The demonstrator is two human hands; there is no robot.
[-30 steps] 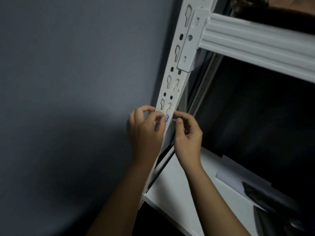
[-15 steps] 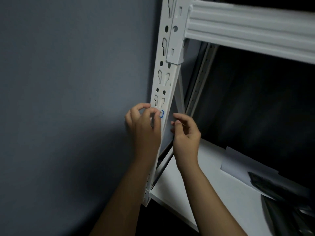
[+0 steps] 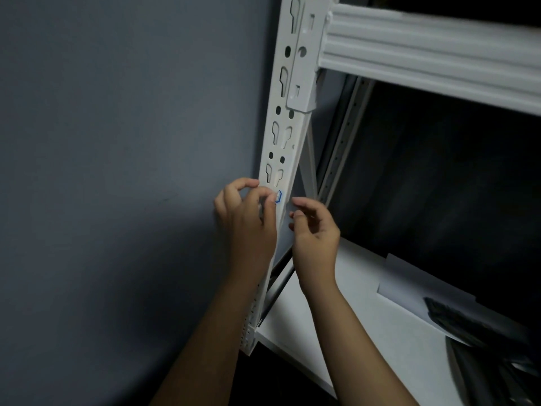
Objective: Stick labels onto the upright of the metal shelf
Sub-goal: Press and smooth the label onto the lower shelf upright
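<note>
Label point(image 3: 279, 196), blue-edged, thin and floppy, sits on the upright point(image 3: 288, 136); my left hand point(image 3: 248, 218) fingers press its edge, right hand point(image 3: 314, 230) fingers loosely curled, holding nothing.

2 bare forearms, no sleeves, hands point(image 3: 246, 227) unadorned
</note>
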